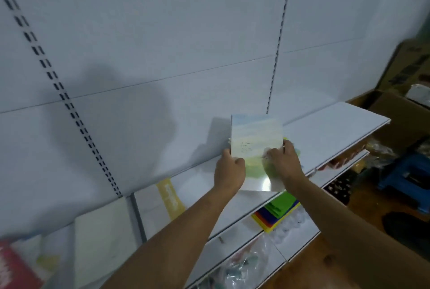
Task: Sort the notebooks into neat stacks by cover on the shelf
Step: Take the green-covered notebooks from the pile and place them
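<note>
A notebook [256, 135] with a pale blue sky and green field cover stands tilted on the white shelf [330, 128]. My left hand [229, 170] grips its lower left edge. My right hand [282, 159] holds its lower right side. More covers of the same green show just behind the right hand. Further left on the shelf lie a white notebook with a yellow band [162, 205], a plain pale notebook [102, 239] and a pink-red one [16, 270] at the corner.
The white back panel has slotted uprights [279, 37]. On the lower shelf lie coloured folders [277, 213] and plastic-wrapped goods [246, 263]. Cardboard boxes [400, 111] and a blue stool [411, 172] stand on the wooden floor at the right.
</note>
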`<state>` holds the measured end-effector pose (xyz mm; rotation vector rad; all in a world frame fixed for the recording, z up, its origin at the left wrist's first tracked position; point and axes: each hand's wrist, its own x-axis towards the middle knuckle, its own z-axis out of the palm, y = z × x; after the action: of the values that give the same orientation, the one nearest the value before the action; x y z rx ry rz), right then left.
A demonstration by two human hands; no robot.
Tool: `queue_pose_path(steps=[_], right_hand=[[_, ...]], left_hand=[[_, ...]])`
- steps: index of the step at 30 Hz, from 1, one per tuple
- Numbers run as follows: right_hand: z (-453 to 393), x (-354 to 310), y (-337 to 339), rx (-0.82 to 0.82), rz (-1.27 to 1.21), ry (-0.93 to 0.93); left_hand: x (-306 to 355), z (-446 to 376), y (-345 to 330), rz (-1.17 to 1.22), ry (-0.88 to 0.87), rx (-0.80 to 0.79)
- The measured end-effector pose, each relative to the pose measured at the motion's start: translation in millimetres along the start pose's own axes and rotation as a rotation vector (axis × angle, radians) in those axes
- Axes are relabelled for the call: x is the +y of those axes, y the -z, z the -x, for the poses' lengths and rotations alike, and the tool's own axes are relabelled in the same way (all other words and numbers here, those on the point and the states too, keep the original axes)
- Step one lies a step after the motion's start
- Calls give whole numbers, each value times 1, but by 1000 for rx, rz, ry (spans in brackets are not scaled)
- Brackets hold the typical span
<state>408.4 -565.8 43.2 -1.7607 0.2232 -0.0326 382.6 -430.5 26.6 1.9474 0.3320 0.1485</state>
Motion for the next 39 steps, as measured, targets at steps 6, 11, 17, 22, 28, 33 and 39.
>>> queue_pose_path(steps=[6, 11, 17, 22, 28, 33, 39], right_hand=[[-22, 10, -87, -210, 54, 54], [-37, 42, -139, -364, 231, 53], [-57, 82, -154, -531, 435, -62], [-81, 97, -157, -601, 522, -60], [-89, 108, -171, -657, 651, -56], [-90, 114, -182, -636, 823, -13], [-87, 101, -191, -621, 974, -68]], left_hand=[[-54, -28, 47, -130, 163, 183], [-98, -38, 64, -195, 385, 161], [-130, -40, 48, -110, 557, 136], [-133, -43, 22, -120, 606, 196], [-137, -45, 7, -220, 593, 333], [-134, -45, 7, -303, 603, 284], [-119, -43, 33, -303, 559, 370]])
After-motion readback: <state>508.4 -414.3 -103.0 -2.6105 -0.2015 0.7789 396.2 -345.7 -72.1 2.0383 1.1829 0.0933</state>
